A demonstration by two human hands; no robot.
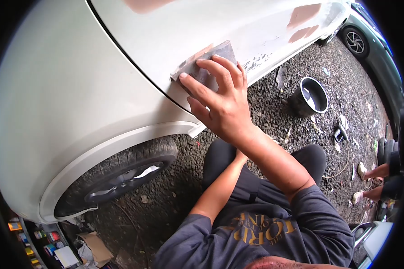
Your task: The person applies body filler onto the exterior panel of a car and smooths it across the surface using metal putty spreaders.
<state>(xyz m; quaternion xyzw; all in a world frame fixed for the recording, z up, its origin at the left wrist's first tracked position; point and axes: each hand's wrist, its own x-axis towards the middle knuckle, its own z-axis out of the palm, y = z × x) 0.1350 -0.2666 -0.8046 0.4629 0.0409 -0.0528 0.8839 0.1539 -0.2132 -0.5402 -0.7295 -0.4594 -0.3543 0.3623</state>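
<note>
My right hand (222,96) presses a grey piece of sandpaper (229,51) flat against the lower door of a white car (166,31). Its fingers are spread over the sheet, with the thumb by the lower edge. Whether a block lies under the sandpaper I cannot tell. A tan filler patch (204,51) shows along the sandpaper's upper edge, and dark speckled marks (258,60) lie to its right. My left hand (241,155) rests low by my bent leg, mostly hidden behind my right forearm; its fingers do not show.
A black bucket (310,96) of water stands on the gravel (274,103). The car's rear wheel (125,179) is at left. Further right are a second car (368,45) and another person's legs (377,172). Boxes and cans (49,242) sit at lower left.
</note>
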